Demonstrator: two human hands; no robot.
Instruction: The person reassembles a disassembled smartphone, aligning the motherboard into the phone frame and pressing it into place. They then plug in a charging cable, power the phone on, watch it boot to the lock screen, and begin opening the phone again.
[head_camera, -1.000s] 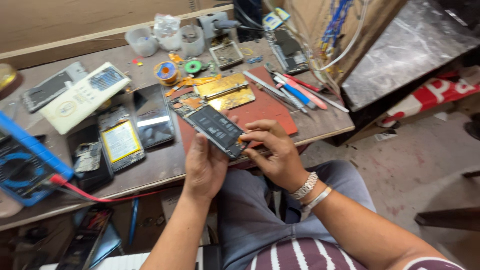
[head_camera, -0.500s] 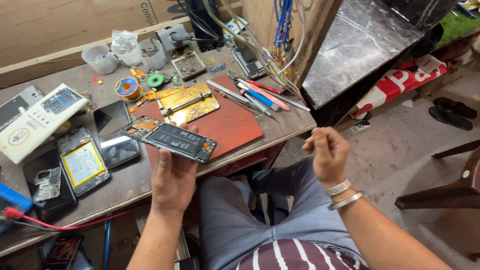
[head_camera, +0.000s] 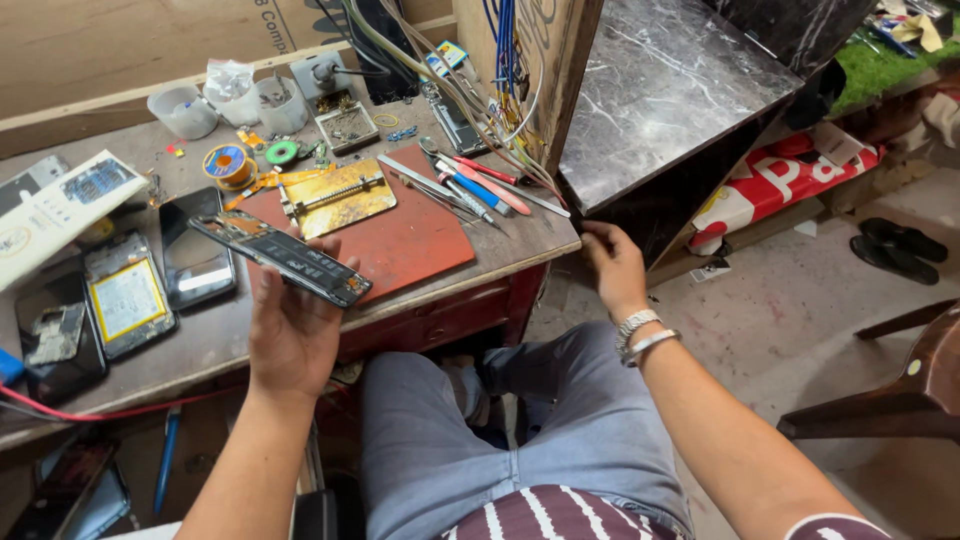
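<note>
The left hand gripped the opened phone above the red mat. The right hand, empty and loosely open, reached right of the mat; work was paused.

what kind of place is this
Most likely a small phone repair bench. The left hand holds an opened phone with its insides showing, more opened phones lie on the worn table, and screwdrivers and tweezers sit beside a red work mat.
</note>
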